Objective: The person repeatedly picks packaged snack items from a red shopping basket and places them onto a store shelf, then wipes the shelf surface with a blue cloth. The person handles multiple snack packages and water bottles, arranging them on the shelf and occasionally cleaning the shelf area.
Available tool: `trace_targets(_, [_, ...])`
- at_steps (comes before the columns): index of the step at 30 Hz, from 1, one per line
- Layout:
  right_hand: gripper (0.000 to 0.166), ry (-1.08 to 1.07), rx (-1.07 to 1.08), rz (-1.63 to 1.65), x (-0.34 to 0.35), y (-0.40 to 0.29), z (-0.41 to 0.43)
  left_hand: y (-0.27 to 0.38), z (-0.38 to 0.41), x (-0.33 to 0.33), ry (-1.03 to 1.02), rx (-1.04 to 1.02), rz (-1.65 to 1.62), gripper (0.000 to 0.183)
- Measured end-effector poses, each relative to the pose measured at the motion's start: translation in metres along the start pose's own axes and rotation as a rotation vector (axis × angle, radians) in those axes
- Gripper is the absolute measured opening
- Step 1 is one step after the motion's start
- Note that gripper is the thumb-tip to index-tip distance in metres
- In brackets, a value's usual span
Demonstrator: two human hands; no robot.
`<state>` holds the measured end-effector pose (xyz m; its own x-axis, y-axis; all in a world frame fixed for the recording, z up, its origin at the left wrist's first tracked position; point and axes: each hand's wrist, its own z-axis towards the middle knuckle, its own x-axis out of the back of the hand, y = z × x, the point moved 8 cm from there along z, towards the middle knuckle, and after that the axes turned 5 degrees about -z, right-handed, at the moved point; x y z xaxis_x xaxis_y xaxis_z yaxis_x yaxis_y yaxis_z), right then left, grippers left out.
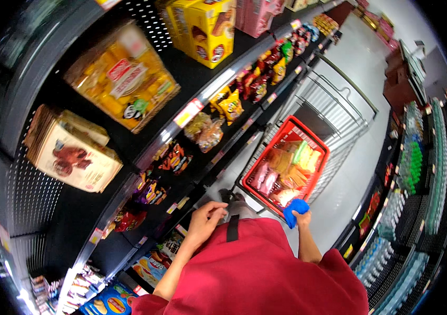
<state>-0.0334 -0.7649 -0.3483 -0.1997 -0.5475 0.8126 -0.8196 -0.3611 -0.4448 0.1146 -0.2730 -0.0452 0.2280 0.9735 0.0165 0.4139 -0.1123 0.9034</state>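
My right hand (304, 219) grips a crumpled blue cloth (295, 212) beside the near corner of a red plastic shopping basket (295, 132). Pink, yellow, orange and brown snack packages (294, 167) fill the basket, which rests on the near end of a wire shopping cart (350, 147). In front of the lower shelf edge on the left, my left hand (207, 222) holds nothing. Its fingers are loosely bent, with the thumb apart. Nearest to it are bagged snacks on the lower shelves, among them a dark-and-orange group (176, 157).
Black shelving on the left carries a cream box (75, 153), a clear-wrapped yellow package (125, 78) and yellow boxes (211, 33). Rows of bottles (410, 165) line the right-hand shelves. Pale floor (359, 47) runs along the aisle past the cart toward brown counters (400, 84).
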Motion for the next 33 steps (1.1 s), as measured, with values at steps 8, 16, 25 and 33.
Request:
trace_targets(8, [0.059,0.037,-0.055,0.044,-0.014,0.037,0.022,-0.021,-0.017,0.013,0.003,-0.025,0.004,0.024])
trace_targets(16, [0.033,0.028,-0.088,0.137,0.004,0.072,0.036,-0.039,-0.031,0.033,0.048,-0.054,0.011,0.025])
trace_targets(25, [0.023,-0.665,0.703,0.390,-0.007,-0.291,-0.183,-0.060,-0.047,0.052,0.134,-0.045,0.079,0.027])
trace_targets(33, [0.036,-0.680,1.425,0.226,-0.009,-0.522,-0.396,-0.062,-0.070,0.077,0.251,-0.102,0.196,0.027])
